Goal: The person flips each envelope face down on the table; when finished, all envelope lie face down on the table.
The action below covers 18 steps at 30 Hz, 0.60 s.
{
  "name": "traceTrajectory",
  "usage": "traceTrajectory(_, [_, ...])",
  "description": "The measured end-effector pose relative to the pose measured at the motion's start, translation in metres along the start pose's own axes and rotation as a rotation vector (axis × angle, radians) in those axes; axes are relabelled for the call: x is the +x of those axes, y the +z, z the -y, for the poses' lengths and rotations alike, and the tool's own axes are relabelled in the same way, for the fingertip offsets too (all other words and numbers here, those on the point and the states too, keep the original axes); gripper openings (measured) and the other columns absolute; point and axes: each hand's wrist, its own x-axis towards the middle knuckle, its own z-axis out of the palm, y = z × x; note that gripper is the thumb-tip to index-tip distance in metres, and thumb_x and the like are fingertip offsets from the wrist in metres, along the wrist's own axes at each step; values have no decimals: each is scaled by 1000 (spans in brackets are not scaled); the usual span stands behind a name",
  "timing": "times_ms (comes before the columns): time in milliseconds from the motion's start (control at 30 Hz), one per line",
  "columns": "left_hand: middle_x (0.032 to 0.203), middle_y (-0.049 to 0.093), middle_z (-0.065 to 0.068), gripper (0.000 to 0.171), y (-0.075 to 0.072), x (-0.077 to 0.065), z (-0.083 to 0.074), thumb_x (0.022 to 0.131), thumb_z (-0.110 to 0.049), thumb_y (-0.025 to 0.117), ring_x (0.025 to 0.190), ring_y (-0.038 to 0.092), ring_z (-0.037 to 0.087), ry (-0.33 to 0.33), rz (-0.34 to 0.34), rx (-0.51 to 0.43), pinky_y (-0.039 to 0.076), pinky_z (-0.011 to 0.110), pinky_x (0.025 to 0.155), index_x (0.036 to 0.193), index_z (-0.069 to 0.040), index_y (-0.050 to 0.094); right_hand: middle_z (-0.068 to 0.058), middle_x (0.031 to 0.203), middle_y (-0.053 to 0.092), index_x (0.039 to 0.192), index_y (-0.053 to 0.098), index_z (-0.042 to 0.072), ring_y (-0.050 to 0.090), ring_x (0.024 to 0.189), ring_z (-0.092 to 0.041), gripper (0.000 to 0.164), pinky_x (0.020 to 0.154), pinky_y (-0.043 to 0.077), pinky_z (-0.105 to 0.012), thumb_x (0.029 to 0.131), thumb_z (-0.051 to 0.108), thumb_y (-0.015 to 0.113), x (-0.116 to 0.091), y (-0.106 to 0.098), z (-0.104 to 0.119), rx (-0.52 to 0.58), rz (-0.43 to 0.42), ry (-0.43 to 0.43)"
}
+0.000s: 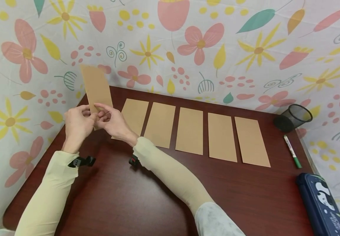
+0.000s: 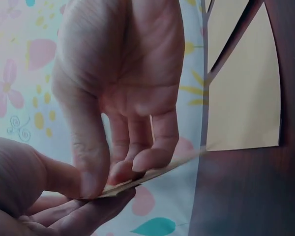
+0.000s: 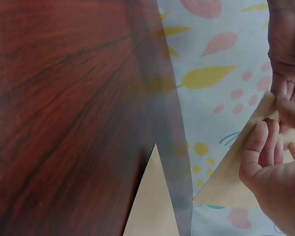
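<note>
At the table's back left corner both hands pinch the lower end of a brown paper rectangle (image 1: pixel 97 83), held up at a tilt. My left hand (image 1: pixel 79 123) grips its left side, thumb toward the right hand. My right hand (image 1: pixel 113 123) holds it from the right, the two hands' fingertips meeting near the lower end. In the left wrist view the paper shows almost edge-on between the fingers (image 2: pixel 155 160). In the right wrist view the rectangle (image 3: pixel 226 184) spreads out below the pinching fingertips. Several like rectangles, such as this one (image 1: pixel 189 131), lie flat in a row to the right.
The dark red-brown table (image 1: pixel 122 196) meets a flower-printed cloth (image 1: pixel 158 49) at its back and sides. Toward the right stand a black mesh cup (image 1: pixel 293 118), lying tilted, a green-and-white marker (image 1: pixel 292 150) and a navy pencil case (image 1: pixel 320 203) at the edge.
</note>
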Motion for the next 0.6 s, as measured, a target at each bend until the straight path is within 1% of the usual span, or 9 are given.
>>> traceTrajectory(67, [123, 79, 29, 39, -1, 2, 2, 103, -12, 67, 108, 78, 43, -45, -2, -13, 36, 4, 60, 139, 3, 71, -9, 113, 67, 156, 60, 12, 60, 88, -2, 63, 77, 50, -11, 97, 1, 78, 1, -1, -2, -93, -25, -6])
traceTrajectory(100, [125, 78, 28, 40, -1, 3, 3, 104, -13, 67, 111, 78, 43, -61, -1, -19, 36, 4, 63, 141, 2, 70, -10, 115, 68, 156, 60, 12, 61, 89, -3, 62, 78, 49, -11, 98, 4, 79, 2, -2, -4, -138, -45, -5])
traceTrajectory(233, [129, 78, 27, 43, -6, 5, 8, 105, -16, 69, 116, 78, 38, -103, 6, -54, 39, 4, 71, 144, -1, 69, -12, 120, 67, 157, 59, 13, 64, 94, -9, 64, 81, 47, -11, 97, 10, 82, 4, -6, -12, -248, -139, 37])
traceTrajectory(300, [130, 78, 26, 44, -9, 5, 10, 104, -18, 70, 104, 82, 25, -120, 11, -68, 41, 4, 71, 145, -2, 69, -11, 122, 66, 158, 57, 14, 65, 96, -10, 67, 81, 47, -12, 97, 14, 84, 4, -8, -15, -280, -177, 75])
traceTrajectory(333, [130, 78, 26, 44, -10, 6, 11, 104, -18, 70, 95, 80, 16, -127, 13, -74, 42, 5, 70, 145, -2, 69, -10, 122, 65, 159, 56, 15, 65, 96, -11, 68, 81, 46, -12, 97, 16, 84, 4, -9, -17, -293, -194, 94])
traceTrajectory(400, [129, 78, 26, 44, -13, 7, 13, 104, -18, 71, 80, 70, -4, -134, 19, -86, 44, 5, 68, 145, -3, 69, -8, 123, 64, 160, 55, 17, 64, 97, -10, 70, 81, 46, -13, 97, 21, 85, 3, -11, -19, -315, -217, 127])
traceTrajectory(467, [128, 78, 26, 44, -15, 8, 16, 103, -17, 72, 70, 56, -19, -133, 24, -93, 46, 5, 66, 145, -3, 70, -5, 119, 65, 161, 54, 17, 63, 95, -8, 71, 80, 46, -13, 97, 23, 85, 3, -11, -20, -325, -226, 145])
traceTrajectory(533, [124, 79, 25, 43, -17, 11, 19, 103, -15, 72, 66, 54, -22, -124, 32, -99, 47, 6, 66, 144, -2, 70, -3, 111, 67, 160, 54, 16, 60, 90, -7, 71, 78, 46, -14, 97, 24, 85, 2, -11, -20, -337, -226, 150])
traceTrajectory(600, [124, 79, 25, 44, -19, 14, 22, 102, -15, 73, 66, 54, -23, -113, 42, -84, 47, 6, 66, 144, -2, 69, -2, 100, 68, 160, 54, 13, 59, 83, -6, 70, 76, 45, -14, 98, 24, 84, 1, -10, -18, -363, -216, 145])
